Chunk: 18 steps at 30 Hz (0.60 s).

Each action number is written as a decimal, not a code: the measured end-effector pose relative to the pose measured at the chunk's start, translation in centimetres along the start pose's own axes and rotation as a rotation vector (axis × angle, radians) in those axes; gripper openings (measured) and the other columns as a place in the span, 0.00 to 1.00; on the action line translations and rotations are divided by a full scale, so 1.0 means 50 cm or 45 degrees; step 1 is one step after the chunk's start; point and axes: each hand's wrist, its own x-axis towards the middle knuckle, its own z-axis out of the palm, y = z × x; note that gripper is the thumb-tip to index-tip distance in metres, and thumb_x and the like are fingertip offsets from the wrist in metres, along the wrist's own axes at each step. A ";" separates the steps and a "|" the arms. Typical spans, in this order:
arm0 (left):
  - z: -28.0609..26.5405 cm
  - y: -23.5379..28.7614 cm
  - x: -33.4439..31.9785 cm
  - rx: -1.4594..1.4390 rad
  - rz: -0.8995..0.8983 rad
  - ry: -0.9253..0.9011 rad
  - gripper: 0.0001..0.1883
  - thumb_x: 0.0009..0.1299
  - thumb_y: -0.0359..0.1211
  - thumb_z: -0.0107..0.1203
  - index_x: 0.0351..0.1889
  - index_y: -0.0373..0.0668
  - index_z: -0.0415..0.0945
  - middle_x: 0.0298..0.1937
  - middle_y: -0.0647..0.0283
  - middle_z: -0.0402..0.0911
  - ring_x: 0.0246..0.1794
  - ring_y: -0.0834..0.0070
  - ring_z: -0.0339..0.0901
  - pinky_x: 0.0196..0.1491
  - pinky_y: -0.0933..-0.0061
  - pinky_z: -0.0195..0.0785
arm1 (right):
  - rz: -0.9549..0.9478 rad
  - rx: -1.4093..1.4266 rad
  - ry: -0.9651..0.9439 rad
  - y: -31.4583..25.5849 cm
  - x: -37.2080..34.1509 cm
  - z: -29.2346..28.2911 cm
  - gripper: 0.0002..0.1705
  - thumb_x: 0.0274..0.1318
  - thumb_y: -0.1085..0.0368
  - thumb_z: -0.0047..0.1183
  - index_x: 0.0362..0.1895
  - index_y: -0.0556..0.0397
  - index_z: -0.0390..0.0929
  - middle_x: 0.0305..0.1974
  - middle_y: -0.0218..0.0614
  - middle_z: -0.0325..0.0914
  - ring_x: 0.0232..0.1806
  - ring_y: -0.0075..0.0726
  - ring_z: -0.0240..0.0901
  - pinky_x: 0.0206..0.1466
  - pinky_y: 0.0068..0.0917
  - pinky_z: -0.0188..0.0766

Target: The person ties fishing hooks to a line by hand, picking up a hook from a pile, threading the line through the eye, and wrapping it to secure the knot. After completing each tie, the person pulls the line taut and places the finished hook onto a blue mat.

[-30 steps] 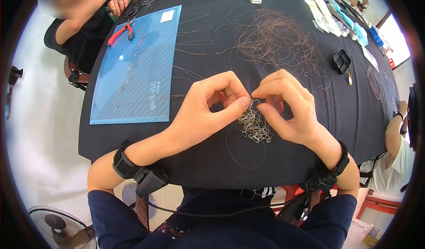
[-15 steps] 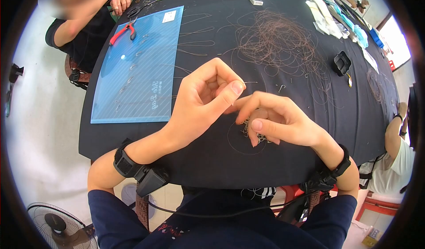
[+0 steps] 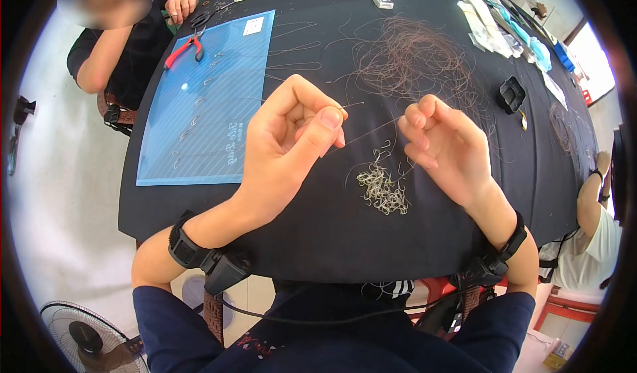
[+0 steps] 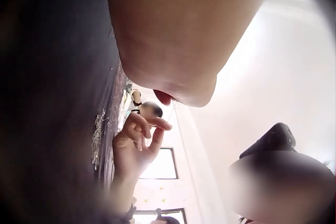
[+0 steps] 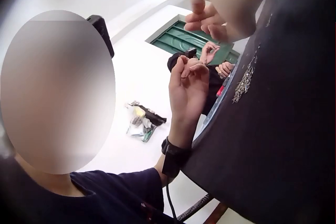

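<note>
Raised over the dark table, my left hand (image 3: 285, 141) pinches a small hook (image 3: 353, 104) between thumb and index finger. A thin line (image 3: 368, 132) stretches from below those fingers to my right hand (image 3: 454, 147), whose thumb and bent fingers hold it at the right. Between and below the hands lies a pile of metal hooks (image 3: 383, 190), touched by neither. The left wrist view shows my right hand (image 4: 134, 148) beyond my left palm, beside the hook pile (image 4: 96, 139). In the right wrist view my left hand (image 5: 189, 90) has its fingertips together.
A blue folder (image 3: 212, 127) with hooks and looped lines lies left, red-handled pliers (image 3: 182, 51) on it. Tangled line (image 3: 418, 55) spreads beyond the hands. A black tray (image 3: 513, 94) and plastic packets (image 3: 481, 25) lie right. Another person (image 3: 119, 61) sits at the far left.
The hands have moved apart: the left went up and left with the hook, the right lifted off the hook pile and moved right, with the line now stretched between them.
</note>
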 end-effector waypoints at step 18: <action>0.007 0.014 -0.008 0.421 -0.047 -0.143 0.03 0.64 0.23 0.54 0.30 0.39 0.72 0.20 0.75 0.62 0.21 0.91 0.56 0.27 0.85 0.52 | -0.526 -1.570 0.043 0.013 -0.006 0.050 0.09 0.49 0.69 0.61 0.38 0.52 0.81 0.29 0.29 0.74 0.32 0.26 0.67 0.41 0.25 0.63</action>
